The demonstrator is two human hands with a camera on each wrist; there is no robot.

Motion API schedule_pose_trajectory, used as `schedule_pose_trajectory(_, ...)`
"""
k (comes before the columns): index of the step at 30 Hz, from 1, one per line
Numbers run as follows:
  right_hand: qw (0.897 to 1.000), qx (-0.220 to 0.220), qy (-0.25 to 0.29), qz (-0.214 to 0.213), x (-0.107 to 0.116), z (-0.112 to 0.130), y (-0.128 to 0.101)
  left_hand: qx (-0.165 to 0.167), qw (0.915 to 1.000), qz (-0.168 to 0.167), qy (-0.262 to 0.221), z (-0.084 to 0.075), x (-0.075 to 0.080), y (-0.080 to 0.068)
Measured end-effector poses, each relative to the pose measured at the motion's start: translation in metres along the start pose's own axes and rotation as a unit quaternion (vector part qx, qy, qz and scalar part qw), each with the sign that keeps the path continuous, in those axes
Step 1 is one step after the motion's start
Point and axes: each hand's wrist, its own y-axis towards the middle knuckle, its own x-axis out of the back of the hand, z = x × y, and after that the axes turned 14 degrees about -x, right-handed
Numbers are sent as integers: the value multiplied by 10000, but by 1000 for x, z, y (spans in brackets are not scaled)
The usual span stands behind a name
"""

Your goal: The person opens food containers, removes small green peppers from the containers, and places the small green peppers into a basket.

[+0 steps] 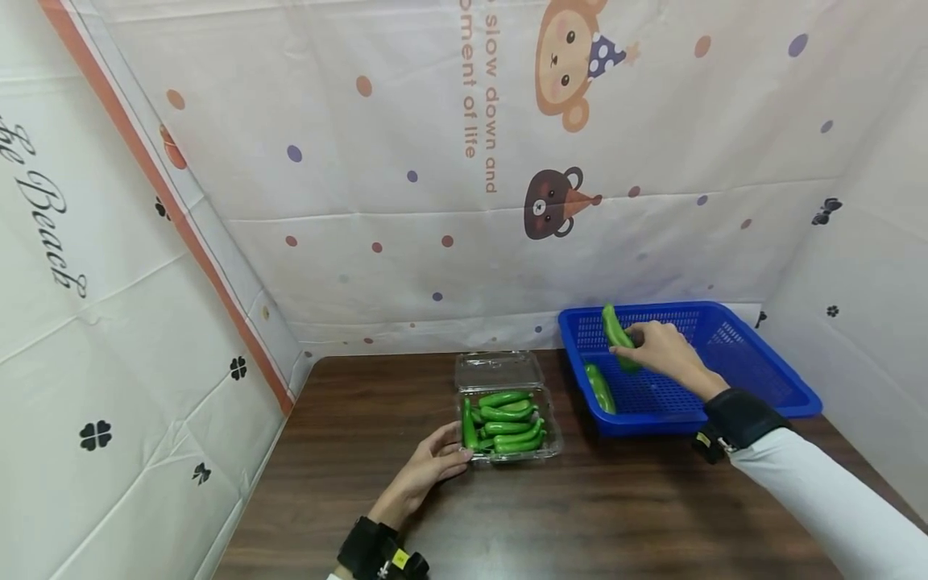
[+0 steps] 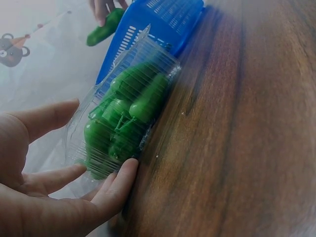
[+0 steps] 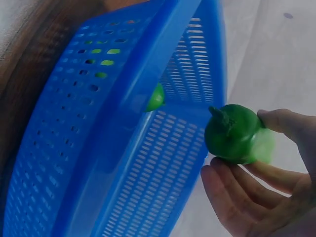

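Note:
My right hand (image 1: 665, 354) pinches a green pepper (image 1: 616, 332) between thumb and fingers above the blue basket (image 1: 696, 423). In the right wrist view that pepper (image 3: 232, 133) shows its stem end toward the camera. A second green pepper (image 1: 600, 390) lies at the basket's left side. My left hand (image 1: 432, 461) touches the near left corner of a clear plastic box (image 1: 554, 439), its fingers fairly straight. Several green peppers (image 1: 507, 427) are piled in the box, mostly lying crosswise, with one along the left wall. From the left wrist, the peppers (image 2: 123, 108) show through the ribbed plastic.
The box's clear lid (image 1: 499, 370) is folded back toward the rear of the brown wooden table (image 1: 348, 419). A printed white cloth (image 1: 406, 266) hangs behind, and more cloth (image 1: 145, 387) stands along the left side. The basket sits at the table's right rear, close to the cloth.

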Motion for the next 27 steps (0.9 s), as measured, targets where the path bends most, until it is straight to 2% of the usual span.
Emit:
schedule_pose_trajectory(6,9975,-166,-270,636,1,-4,4,-10,10000,10,6,-2,2,-1)
schedule_pose_trajectory(11,9878,-552,-465,1378,1,-5,6,-31,10000,-26,7,-3,3,0)
schedule_pose_trajectory(14,9828,-663,-515,1646,-1,-6,7,-24,10000,-24,3,-3,2,0)
schedule_pose_trajectory(17,9801,-706,-541,1773,-6,-7,8,-7,10000,-19,3,-2,2,0)
schedule_pose_trajectory(27,9783,-757,-637,1818,-20,-8,12,8,10000,22,-30,-3,0,-2)
